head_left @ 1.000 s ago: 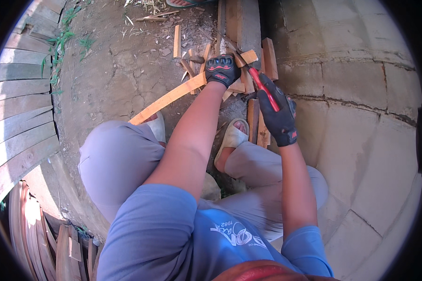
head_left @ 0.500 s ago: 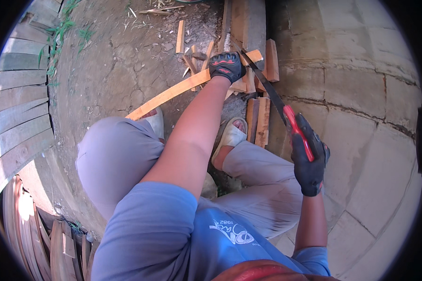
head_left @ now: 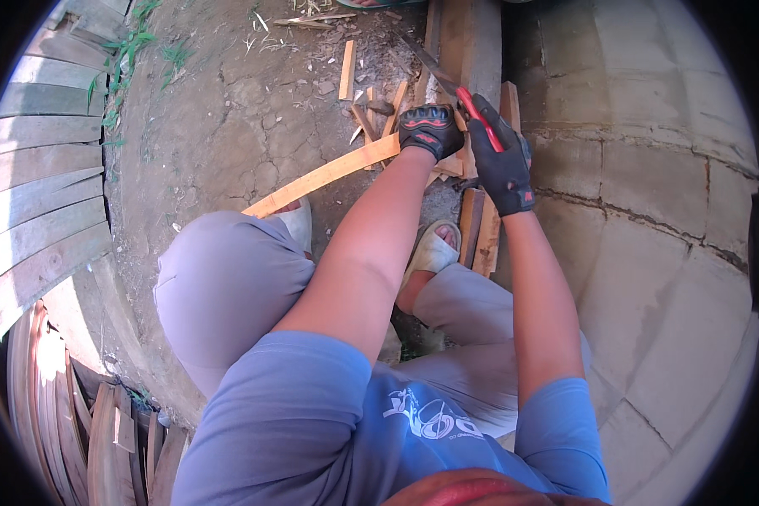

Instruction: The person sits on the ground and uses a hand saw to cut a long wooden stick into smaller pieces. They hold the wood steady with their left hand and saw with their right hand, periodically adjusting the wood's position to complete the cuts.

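My left hand (head_left: 430, 131), in a black glove with red trim, is closed around a long light-brown wooden strip (head_left: 325, 174). The strip slants down from the hand toward my bent left knee. Close on the right, my right hand (head_left: 502, 160), gloved the same way, grips the red handle of a handsaw (head_left: 474, 110). The saw's dark blade points away and to the left, just past the left hand's knuckles. The strip's far end is mostly hidden by the hands, so I cannot tell whether the blade touches it.
A thick timber beam (head_left: 481, 42) runs away beyond my hands. Short wood offcuts (head_left: 347, 71) litter the dirt ground, with more pieces (head_left: 487, 240) beside my sandalled right foot (head_left: 435, 249). A block wall (head_left: 649, 185) stands right; planks (head_left: 51, 177) line the left.
My right hand has pushed the saw forward and left, bringing its handle close to my left hand. The left hand still grips the wooden strip. The whole view has shifted slightly.
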